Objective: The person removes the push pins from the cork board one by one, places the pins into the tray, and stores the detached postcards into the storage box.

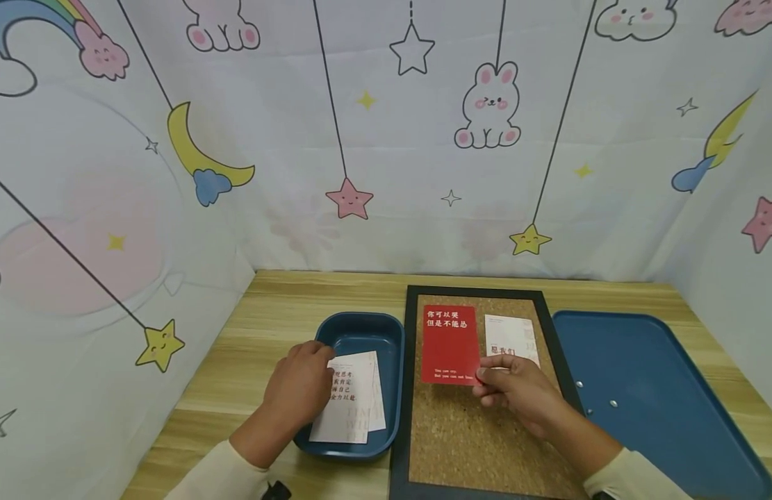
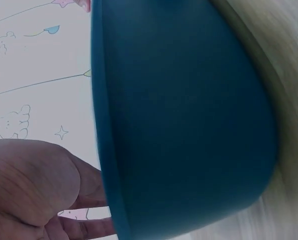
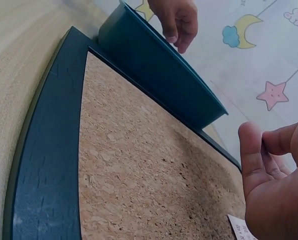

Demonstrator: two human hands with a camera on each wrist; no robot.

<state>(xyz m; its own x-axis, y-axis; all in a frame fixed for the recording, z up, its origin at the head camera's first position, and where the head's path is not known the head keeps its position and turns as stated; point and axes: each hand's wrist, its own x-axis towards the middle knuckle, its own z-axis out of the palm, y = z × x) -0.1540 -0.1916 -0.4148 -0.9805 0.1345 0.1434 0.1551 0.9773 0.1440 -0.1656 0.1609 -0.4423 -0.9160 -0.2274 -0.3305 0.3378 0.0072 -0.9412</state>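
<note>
Between the clamped fingertips of the right hand (image 1: 518,392), a red card (image 1: 449,347) was pinched by its lower right corner, with a lone white card (image 1: 509,333) seen beyond them on the cork board (image 1: 473,444). The fingers of the left hand (image 1: 298,382) were loosely bent over the blue tub (image 1: 360,326), with overlapping white cards (image 1: 348,413) seen just right of them.

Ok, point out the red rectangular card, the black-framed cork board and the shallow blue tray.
Red rectangular card (image 1: 449,347): head view, middle of its printed face.
Black-framed cork board (image 1: 467,441): head view, bare lower cork.
Shallow blue tray (image 1: 661,396): head view, bare floor.
</note>
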